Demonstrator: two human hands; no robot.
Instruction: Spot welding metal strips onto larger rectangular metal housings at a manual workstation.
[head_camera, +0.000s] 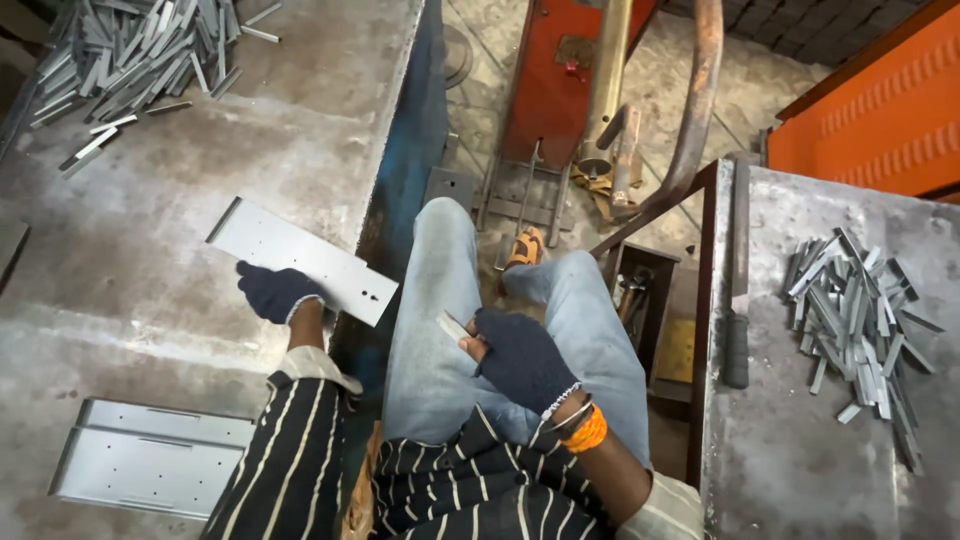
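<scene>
On the seated person's lap, nearest the viewer, the right hand (522, 358) in a dark glove pinches a small metal strip (453, 326) between thumb and fingers, its free end pointing toward the left knee; how much of the strip lies inside the glove cannot be seen. Beside it, at the right edge of the left bench (150, 300), the gloved left hand (275, 292) clamps its fingers on the near long edge of a flat perforated metal plate (302, 259), which juts past the bench edge toward the lap, apparently so both hands can meet over it. The fingertips are hidden under the plate. At the near-left corner of that bench lie stacked folded panels (150, 468), cut off at the bottom. On the right bench (790, 450) a heap of short strips (858, 318) lies within the right arm's reach, with a long-handled tool (738, 290) along the left edge. Farther off, an orange machine frame (560, 80) stands on the floor, its top out of view. At the far-left corner of the left bench, a second pile of strips (130, 60) is partly cropped.
</scene>
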